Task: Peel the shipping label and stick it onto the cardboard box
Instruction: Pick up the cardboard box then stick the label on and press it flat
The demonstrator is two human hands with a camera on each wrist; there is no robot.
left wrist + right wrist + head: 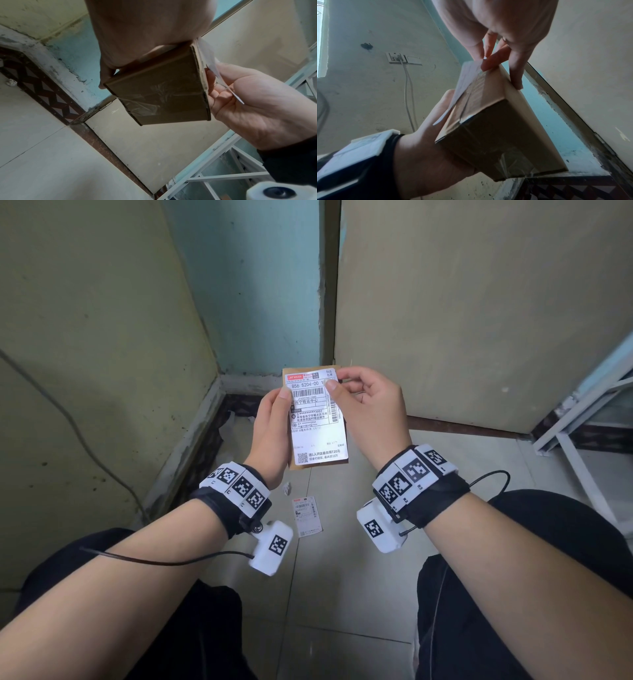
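My left hand [275, 419] grips a small brown cardboard box [298, 467] from its left side, thumb on the front. A white shipping label [317, 419] with barcodes lies over the box's front face and covers most of it. The thumb and index finger of my right hand [342, 381] pinch the label's top right corner. In the left wrist view the label [223, 81] stands off the taped box [163, 92] along its right edge, over my right palm [257, 108]. The right wrist view shows the label [465, 83] overhanging the box [496, 135] on one side.
Another printed label sheet [307, 516] and a crumpled paper scrap [287, 488] lie on the tiled floor between my knees. Walls and a door close the corner ahead. A white metal frame [582, 419] stands at right. A cable [68, 419] hangs on the left wall.
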